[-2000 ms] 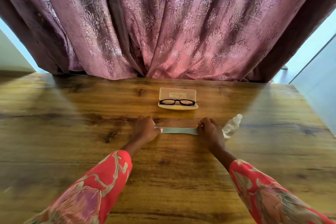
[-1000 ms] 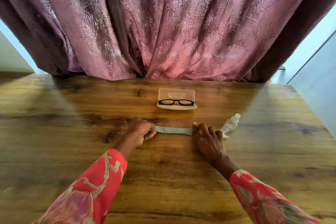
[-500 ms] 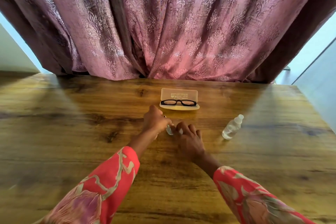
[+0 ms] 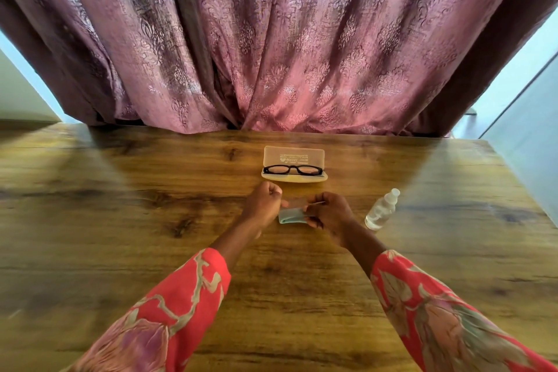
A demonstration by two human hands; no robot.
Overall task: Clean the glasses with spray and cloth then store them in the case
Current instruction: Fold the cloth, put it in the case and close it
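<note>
Both hands hold the folded cleaning cloth (image 4: pixel 290 215): right hand (image 4: pixel 330 214) fingers pinch it, left hand (image 4: pixel 263 204) curled at its edge, grip unclear. Glasses (image 4: pixel 292 170) in open case (image 4: pixel 293 164) beyond fingers; spray bottle (image 4: pixel 382 210) right of them. Risk: right elbow swing tips bottle.

Most of the cloth (image 4: pixel 290 216) is hidden between the two hands, the left hand (image 4: pixel 263 205) and right hand (image 4: pixel 329 212) covering its ends. The print on the case (image 4: pixel 293 157) lid beyond the hands is too small to read. Both sleeves run off the bottom edge, blurred. The counter (image 4: pixel 120 220) is cut off at both sides.
</note>
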